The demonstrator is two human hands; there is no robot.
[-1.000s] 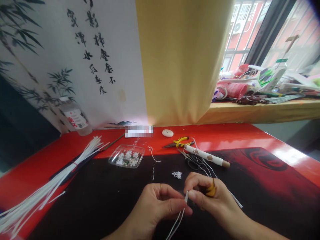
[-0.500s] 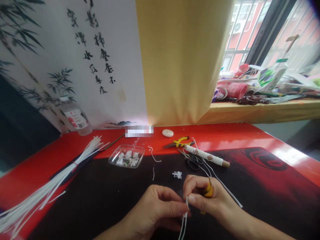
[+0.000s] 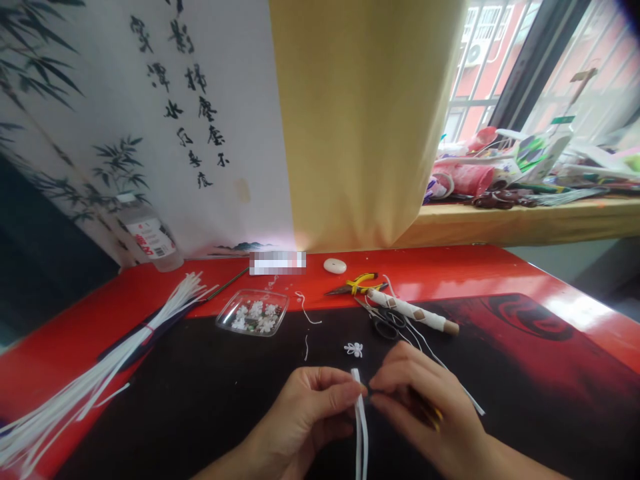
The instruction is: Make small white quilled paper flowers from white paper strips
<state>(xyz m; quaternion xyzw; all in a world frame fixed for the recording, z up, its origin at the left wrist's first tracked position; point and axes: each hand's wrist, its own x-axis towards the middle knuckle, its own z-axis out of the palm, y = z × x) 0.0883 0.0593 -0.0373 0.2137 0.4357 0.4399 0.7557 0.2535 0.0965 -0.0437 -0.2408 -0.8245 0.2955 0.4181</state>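
My left hand (image 3: 320, 407) pinches a doubled white cord (image 3: 360, 427) between thumb and fingers; its upper end stands just above the fingertips and two strands hang down. Just right of the cord is my right hand (image 3: 425, 400), closed around a yellow-handled tool (image 3: 434, 415) mostly hidden in the palm, with a dark tip at the fingertips. Beyond the hands, a small white knotted piece (image 3: 355, 349) lies on the black mat (image 3: 200, 400).
Behind are a clear dish (image 3: 253, 312) of white flowers, pliers (image 3: 357, 285), scissors (image 3: 387, 323) and a white-wrapped stick (image 3: 415, 311). A bundle of white cords (image 3: 125, 350) lies left, near a plastic bottle (image 3: 153, 240). White cord scraps (image 3: 307, 310) lie midway.
My right hand has moved off the cord and turned, its fingertips now slightly apart from it. My left hand has shifted slightly left, and the cord's top end stands more exposed.
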